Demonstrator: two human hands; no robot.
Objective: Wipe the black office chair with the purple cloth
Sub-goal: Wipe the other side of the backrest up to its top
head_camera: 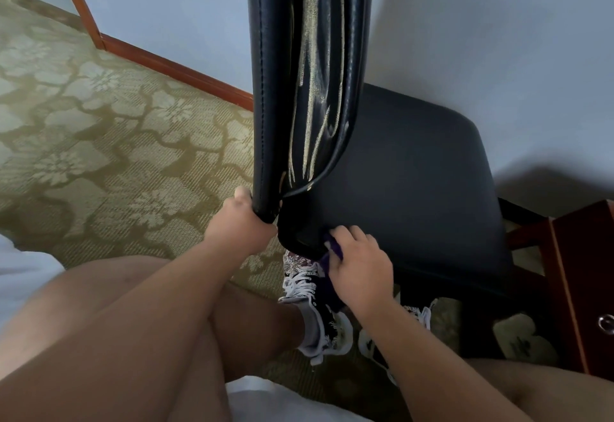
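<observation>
Wide view from my end: patterned carpet (99,156) all round, pale wall (481,39) behind. The black office chair (415,189) stands close to the wall, with its backrest (275,56) rising up the frame. A wooden cabinet (584,272) sits just beside the seat's right side, and both sneakers (319,315) are planted under the near edge. The left hand (239,222) has its fingers curled round the bottom corner of the backrest, which I take as bracing. The right hand (358,265) has its fingers slightly fanned, laid over the purple cloth (331,246) and pressing it onto the seat's near left corner. I can't tell where the thumb sits. Most of the cloth is bunched under the palm and the rest hangs off the edge toward the shoe.

Risks as I see them:
- The backrest has pale worn streaks, so hard rubbing there could lift more of the surface.
- With only a small patch of cloth in contact, a long stroke may leave it behind or drop it off the edge.
- If the left hand lets go, a push could shove the chair into the wall or the cabinet.
- The seat's far side is a long reach from here, so that area may get missed.
</observation>
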